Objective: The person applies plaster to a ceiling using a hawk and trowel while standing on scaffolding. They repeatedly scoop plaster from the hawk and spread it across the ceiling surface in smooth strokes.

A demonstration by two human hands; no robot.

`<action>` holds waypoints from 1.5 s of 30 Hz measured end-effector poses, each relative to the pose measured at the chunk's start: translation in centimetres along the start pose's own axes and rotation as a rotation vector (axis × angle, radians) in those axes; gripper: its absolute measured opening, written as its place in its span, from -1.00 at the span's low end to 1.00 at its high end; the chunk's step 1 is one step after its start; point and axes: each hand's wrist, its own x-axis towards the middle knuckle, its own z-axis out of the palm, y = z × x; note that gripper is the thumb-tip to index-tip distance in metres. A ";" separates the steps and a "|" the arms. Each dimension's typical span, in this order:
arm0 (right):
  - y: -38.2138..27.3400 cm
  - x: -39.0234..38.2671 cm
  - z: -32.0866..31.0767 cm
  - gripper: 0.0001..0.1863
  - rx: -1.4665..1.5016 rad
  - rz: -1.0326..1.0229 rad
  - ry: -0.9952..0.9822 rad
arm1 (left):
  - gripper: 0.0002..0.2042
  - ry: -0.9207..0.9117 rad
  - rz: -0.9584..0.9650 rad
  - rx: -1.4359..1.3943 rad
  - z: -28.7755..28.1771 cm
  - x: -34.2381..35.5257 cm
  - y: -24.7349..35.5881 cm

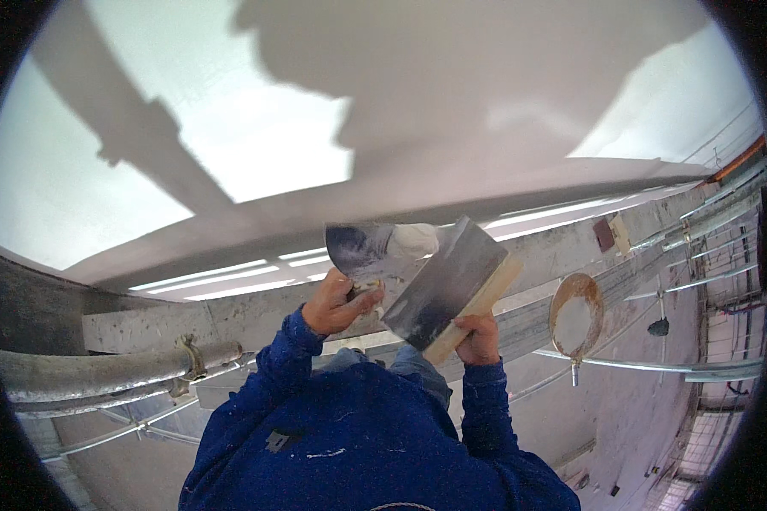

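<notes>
My left hand (343, 302) grips a putty knife (349, 247) by its handle, with the dark metal blade raised. A lump of white compound (412, 242) sits at the right of that blade, close to the wider blade. My right hand (477, 336) is closed on a wide metal scraper (439, 281) with a pale wooden edge, held at a slant beside the knife. Both tools are out in front of my body, below a smooth pale plastered wall (435, 102) marked with shadows.
A concrete ledge (179, 327) runs under the wall. Scaffold tubes (102, 375) are at left and more at right. A round tan-rimmed object (596, 302) is right of my hand, and two small flat items (607, 235) lie farther along the ledge.
</notes>
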 end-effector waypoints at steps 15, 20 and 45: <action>-9.3 4.5 -13.0 -0.61 0.416 -0.226 0.083 | -0.50 0.062 0.224 0.949 9.0 9.7 -6.0; -15.6 15.5 -27.6 -0.94 -0.850 -0.865 0.493 | -0.48 0.325 0.081 0.901 10.9 6.1 -7.8; -20.4 30.5 -21.7 -0.34 -0.805 -1.128 0.809 | -0.66 0.444 -0.260 0.538 6.8 -4.9 -10.6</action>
